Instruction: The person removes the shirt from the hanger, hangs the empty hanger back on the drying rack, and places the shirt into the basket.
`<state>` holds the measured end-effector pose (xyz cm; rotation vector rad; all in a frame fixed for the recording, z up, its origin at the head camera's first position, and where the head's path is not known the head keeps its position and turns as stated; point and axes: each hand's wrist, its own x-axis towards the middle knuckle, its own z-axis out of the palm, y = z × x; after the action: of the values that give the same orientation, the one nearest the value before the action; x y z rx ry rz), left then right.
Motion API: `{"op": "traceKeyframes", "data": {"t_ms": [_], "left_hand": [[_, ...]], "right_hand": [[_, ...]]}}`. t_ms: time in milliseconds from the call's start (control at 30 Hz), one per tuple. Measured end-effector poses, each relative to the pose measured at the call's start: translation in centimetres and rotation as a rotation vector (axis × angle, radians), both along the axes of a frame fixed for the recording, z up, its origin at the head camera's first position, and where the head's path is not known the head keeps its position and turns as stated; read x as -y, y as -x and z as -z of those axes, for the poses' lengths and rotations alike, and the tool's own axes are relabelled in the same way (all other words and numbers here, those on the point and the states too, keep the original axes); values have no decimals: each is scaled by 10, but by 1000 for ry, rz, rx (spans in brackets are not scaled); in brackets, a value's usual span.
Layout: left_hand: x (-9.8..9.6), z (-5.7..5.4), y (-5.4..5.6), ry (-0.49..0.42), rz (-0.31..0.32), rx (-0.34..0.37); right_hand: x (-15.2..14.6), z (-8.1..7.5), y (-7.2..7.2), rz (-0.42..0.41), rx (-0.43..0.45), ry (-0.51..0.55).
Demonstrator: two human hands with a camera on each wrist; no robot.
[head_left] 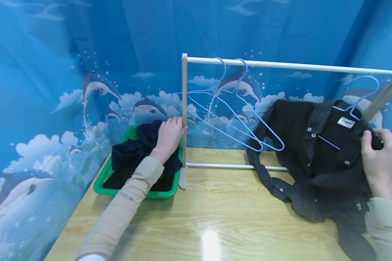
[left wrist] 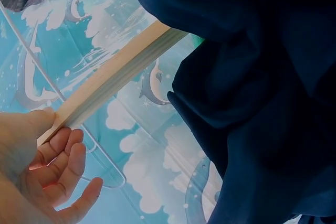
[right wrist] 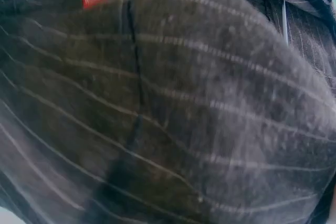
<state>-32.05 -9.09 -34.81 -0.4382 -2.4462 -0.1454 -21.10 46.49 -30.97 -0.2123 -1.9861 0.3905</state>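
Observation:
A black button-up shirt (head_left: 294, 127) hangs slanted at the right, a blue wire hanger (head_left: 362, 98) inside its neck. The hanger's hook stands just below the rack's top rail. My right hand (head_left: 383, 159) pinches the shirt near its shoulder, thumb in front. Dark striped fabric (right wrist: 178, 103) with a small red tag fills the right wrist view. At the left, my left hand (head_left: 169, 136) holds the rack's wooden post (head_left: 184, 90); the left wrist view shows thumb and fingers around the post (left wrist: 115, 77). Dark clothes (head_left: 127, 156) lie just below this hand.
A green basket (head_left: 99, 185) containing the dark clothes stands left of the rack. Two blue wire hangers (head_left: 227, 98) hang from the white top rail (head_left: 281, 65). A lower white rail (head_left: 222, 165) runs near the wooden table (head_left: 248, 217). A blue dolphin-print curtain (head_left: 143, 43) is behind.

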Motion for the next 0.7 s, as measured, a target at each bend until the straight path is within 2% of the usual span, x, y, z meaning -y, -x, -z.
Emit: {"op": "traceKeyframes", "data": {"t_ms": [133,400,567,700], "left_hand": [[0,-1,0,1,-4,8],[-1,1,-2,-1,0,7],[-1,-1,-4,6,9,0],[0,-2,-4,11,1,-11]], "right_hand": [[7,20,-4,7,15,-85],[24,53,-18,-43,58,-69],[26,69,-33,-87,94,-113],[29,77,-42,-142,88,-165]]}}
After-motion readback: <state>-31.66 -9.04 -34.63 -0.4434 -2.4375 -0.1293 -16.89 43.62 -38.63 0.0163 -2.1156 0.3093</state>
